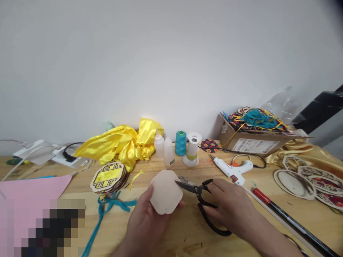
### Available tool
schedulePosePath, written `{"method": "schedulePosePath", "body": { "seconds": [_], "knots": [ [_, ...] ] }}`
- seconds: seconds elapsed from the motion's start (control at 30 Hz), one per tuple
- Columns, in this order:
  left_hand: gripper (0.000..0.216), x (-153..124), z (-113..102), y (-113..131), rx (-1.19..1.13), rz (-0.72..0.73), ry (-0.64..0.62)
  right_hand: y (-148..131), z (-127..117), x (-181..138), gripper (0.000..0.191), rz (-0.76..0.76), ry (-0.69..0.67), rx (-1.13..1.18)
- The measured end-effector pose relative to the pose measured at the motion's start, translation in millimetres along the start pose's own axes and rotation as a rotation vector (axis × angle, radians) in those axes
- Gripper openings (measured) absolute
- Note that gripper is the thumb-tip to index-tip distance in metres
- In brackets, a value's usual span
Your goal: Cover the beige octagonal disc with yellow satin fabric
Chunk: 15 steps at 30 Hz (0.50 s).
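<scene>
My left hand (144,217) is closed on a plain beige scalloped piece (165,192), holding it up off the wooden table (187,235). My right hand (230,207) grips black-handled scissors (199,194). Their blades are slightly apart and bite into the right edge of the beige piece. A round wooden lattice ornament with a yellow centre (107,176) lies to the left, with teal yarn (107,210) trailing below it.
Yellow satin cloth (120,142), two small white bottles (164,150), a teal thread spool (180,142), a white spool (192,150) and a white glue gun (232,169) sit behind. A cardboard box of yarn (252,137) and wooden rounds (308,182) lie right. Pink paper (32,189) lies left.
</scene>
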<state>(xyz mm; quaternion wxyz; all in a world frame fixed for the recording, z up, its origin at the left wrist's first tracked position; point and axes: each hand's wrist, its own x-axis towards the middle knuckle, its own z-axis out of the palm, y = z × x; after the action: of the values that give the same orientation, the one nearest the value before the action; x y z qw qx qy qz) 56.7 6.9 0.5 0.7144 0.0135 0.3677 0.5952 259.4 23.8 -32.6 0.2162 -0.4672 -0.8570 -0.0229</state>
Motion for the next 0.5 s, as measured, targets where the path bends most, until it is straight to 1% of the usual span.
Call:
{"method": "schedulePosePath", "body": {
  "seconds": [0.23, 0.5],
  "knots": [
    [0.046, 1.0, -9.1, 1.5, -0.057, -0.045, -0.013, -2.3, -1.1, 2.5, 0.015, 0.011, 0.022, 0.007],
    [0.038, 3.4, -9.4, -4.4, 0.058, 0.05, 0.012, -3.5, 1.8, 1.1, 0.013, 0.017, -0.003, -0.001]
  ]
}}
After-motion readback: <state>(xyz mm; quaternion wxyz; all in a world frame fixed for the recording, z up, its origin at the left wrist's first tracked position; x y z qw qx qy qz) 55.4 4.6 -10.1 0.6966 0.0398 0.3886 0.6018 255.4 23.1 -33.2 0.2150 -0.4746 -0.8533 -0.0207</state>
